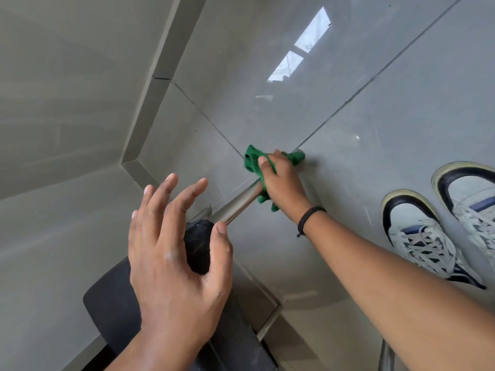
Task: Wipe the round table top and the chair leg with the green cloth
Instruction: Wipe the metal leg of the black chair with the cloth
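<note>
The green cloth point(253, 159) is wrapped around the lower end of a shiny metal chair leg point(241, 203), close to the floor. My right hand point(282, 183) is closed on the cloth and the leg together. My left hand point(174, 253) hovers open with spread fingers above the black chair seat point(112, 303) and its black arm end point(198, 245), touching nothing that I can see. The round table top is not in view.
Glossy grey floor tiles point(348, 103) spread out to the right, and a grey wall with a skirting point(150, 124) meets a corner on the left. My two white and navy sneakers point(417, 231) stand at the right. A second metal leg point(267, 322) runs below the seat.
</note>
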